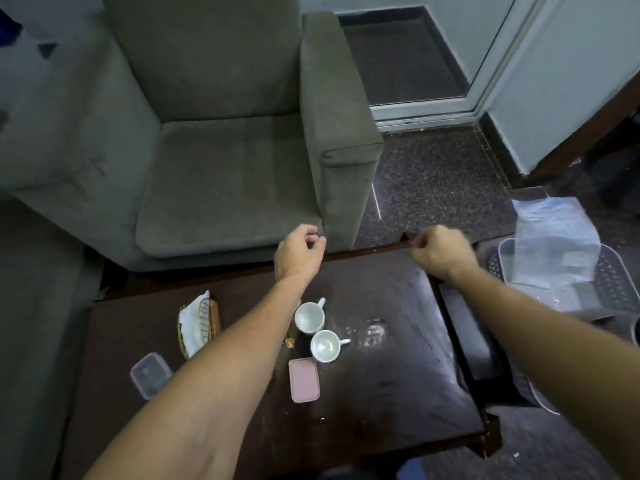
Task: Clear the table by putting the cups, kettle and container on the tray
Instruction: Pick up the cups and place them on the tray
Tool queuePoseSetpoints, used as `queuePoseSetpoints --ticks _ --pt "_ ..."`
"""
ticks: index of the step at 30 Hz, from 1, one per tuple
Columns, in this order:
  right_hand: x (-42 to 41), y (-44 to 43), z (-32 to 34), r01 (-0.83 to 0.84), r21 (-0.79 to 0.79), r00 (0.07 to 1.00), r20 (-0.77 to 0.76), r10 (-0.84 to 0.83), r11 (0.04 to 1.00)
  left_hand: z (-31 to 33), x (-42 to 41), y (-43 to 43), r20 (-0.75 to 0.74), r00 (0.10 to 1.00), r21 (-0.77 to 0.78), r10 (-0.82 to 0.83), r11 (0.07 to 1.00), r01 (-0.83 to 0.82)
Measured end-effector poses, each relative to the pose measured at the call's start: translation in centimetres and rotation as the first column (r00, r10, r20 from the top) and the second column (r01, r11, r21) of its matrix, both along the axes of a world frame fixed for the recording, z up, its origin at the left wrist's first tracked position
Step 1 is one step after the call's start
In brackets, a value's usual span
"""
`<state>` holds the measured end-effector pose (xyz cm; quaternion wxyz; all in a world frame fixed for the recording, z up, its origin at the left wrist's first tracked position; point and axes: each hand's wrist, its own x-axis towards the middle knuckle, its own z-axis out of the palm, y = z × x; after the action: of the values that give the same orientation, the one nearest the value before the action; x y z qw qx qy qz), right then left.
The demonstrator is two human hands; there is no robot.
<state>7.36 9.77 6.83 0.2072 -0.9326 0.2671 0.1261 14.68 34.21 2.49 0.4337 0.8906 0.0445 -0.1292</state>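
Two empty white cups stand side by side near the middle of the dark wooden table (398, 375): the far cup (309, 317) and the near cup (325, 346). A clear lidded plastic container (149, 375) lies at the table's left. A pink-lidded container (303, 379) lies just in front of the near cup. My left hand (299, 252) hovers over the table's far edge with loosely curled fingers and holds nothing. My right hand (440, 252) is above the far right corner, fingers curled in, with nothing visible in it. No kettle is clearly visible.
A woven basket with a white napkin (198, 323) sits left of the cups. A grey armchair (225, 150) stands behind the table. To the right, a perforated plastic tray (613, 282) holds a clear plastic bag (554, 244).
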Motion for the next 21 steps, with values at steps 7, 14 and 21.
queuePoseSetpoints --ticks 7,14,21 --pt "-3.4 15.3 -6.9 -0.209 0.106 0.963 -0.153 0.223 0.972 -4.7 -3.9 7.3 -0.119 0.985 0.232 -0.124 0.961 0.150" --pt "-6.6 18.4 -12.3 -0.241 0.052 0.933 -0.260 0.247 0.969 -9.6 -7.6 7.2 -0.260 0.914 0.294 -0.310 0.876 0.381" --pt "-6.8 19.5 -14.7 -0.235 0.029 0.945 -0.225 0.236 0.972 -11.7 -8.1 5.9 -0.273 0.915 0.330 -0.298 0.864 0.380"
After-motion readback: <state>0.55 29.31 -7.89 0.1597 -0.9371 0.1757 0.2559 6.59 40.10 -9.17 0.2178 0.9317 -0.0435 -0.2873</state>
